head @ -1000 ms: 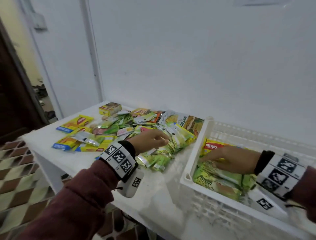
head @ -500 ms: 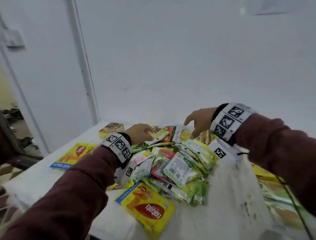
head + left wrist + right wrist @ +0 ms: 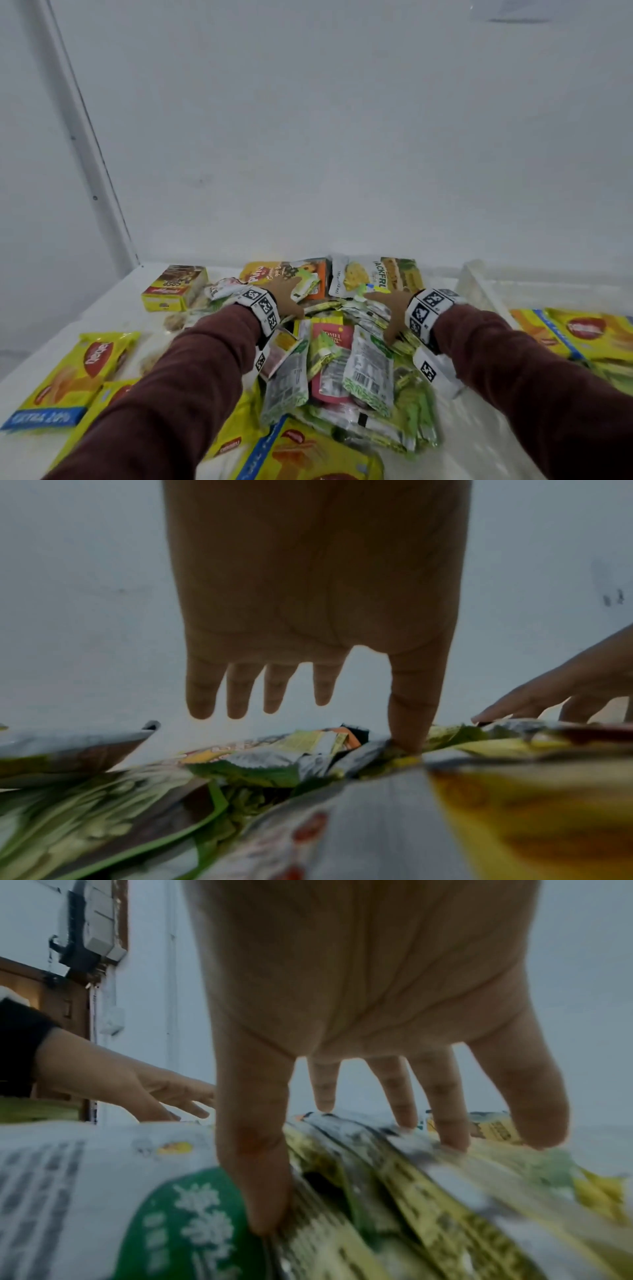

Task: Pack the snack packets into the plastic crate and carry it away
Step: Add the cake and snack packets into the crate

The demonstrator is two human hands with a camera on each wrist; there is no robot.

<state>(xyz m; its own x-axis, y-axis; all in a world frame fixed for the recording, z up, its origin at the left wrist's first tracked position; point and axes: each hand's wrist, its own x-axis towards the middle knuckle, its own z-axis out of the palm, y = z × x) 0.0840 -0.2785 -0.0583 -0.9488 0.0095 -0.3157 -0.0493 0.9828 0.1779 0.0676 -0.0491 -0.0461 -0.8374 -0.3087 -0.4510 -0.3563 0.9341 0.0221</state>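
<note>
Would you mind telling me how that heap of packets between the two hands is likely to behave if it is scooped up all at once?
The heap of packets is loose and overlapping, so it would probably slide apart. The glossy, thin pouches look light, floppy and slippery. Both hands, left and right, lie open on it, gripping nothing yet.

Green-and-silver snack packets [image 3: 368,373] surround a red pouch [image 3: 330,363] on the white worktop [image 3: 113,308]. Yellow packets with red ovals and blue bands [image 3: 73,377] lie alongside. Maroon sleeves [image 3: 178,394] end in black-and-white checkered wristbands [image 3: 262,305].
</note>
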